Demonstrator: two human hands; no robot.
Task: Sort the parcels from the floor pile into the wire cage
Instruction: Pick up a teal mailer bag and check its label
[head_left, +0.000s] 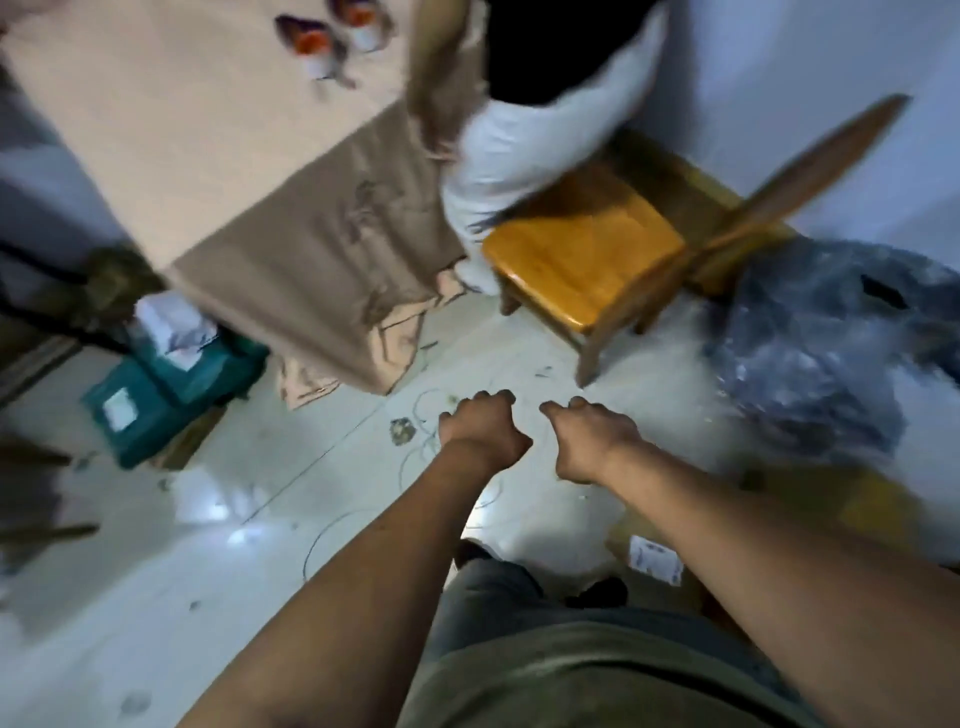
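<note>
Teal parcels (156, 400) on floor (208, 561), left; none picked up.
My left hand (480, 428) and right hand (592, 441) clenched, empty. Wire cage not in view; I'd judge most sorting remains.

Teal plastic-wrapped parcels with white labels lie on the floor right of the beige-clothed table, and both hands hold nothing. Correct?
Wrong side. The head view shows the teal plastic-wrapped parcels on the floor left of the beige-clothed table, not right. The left hand and right hand do hold nothing.
</note>
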